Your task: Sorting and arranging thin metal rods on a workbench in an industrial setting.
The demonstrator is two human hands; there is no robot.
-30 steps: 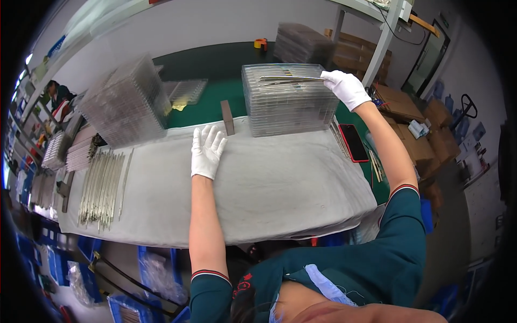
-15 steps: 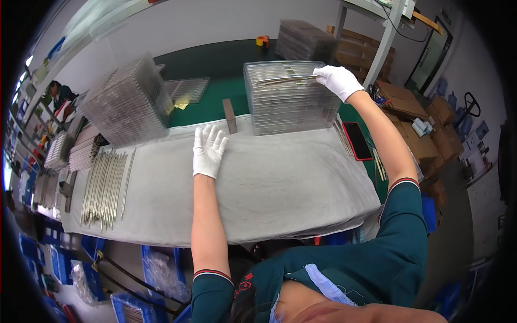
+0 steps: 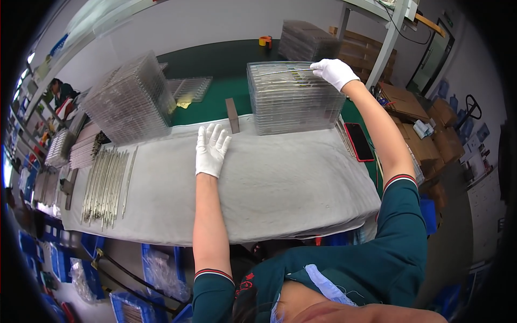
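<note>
One rod is being held over the trays, apparently for laying in.
The right hand (image 3: pixel 336 73) is pinching the end of a thin rod (image 3: pixel 293 70) above the right tray stack (image 3: pixel 296 107), at the cloth's (image 3: pixel 291 188) far edge; the left hand (image 3: pixel 211 152) is spreading its fingers, holding nothing. Lowering it level seems called for. One upright block (image 3: pixel 232 116) is standing between two tray stacks, the right one and the left tray stack (image 3: pixel 126 102); loose rods (image 3: pixel 107 185) are crowding the left edge, too tightly to count.

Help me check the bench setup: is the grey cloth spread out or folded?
Spread out: the grey cloth lies wide and mostly flat, slightly wrinkled, beneath the left hand and the row of slender rods.
</note>
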